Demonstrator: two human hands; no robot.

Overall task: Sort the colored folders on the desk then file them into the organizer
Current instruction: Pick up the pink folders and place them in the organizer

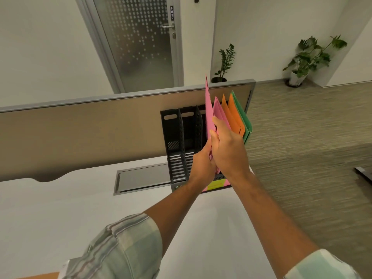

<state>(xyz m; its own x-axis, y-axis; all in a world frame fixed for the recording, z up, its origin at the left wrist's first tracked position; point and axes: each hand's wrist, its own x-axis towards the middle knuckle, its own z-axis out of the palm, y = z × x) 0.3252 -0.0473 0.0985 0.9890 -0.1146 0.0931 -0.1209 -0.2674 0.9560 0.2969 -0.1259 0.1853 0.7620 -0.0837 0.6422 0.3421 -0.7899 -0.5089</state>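
Organizer: the two slots left of the fingers look empty, dark inside. Left hand pinches the lower edge of the tall pink folder; exact finger contact is hidden behind the right hand. Folder's long axis is near vertical, rising straight up from the fingers, bottom apparently entering a slot. Right fingers are pressed together, flat against the pink folders' side, closing on them. Right of the fingers: second pink folder, orange folders, green folder, all upright, filed. Both hands equally near. Judgement: push straight down to seat it.
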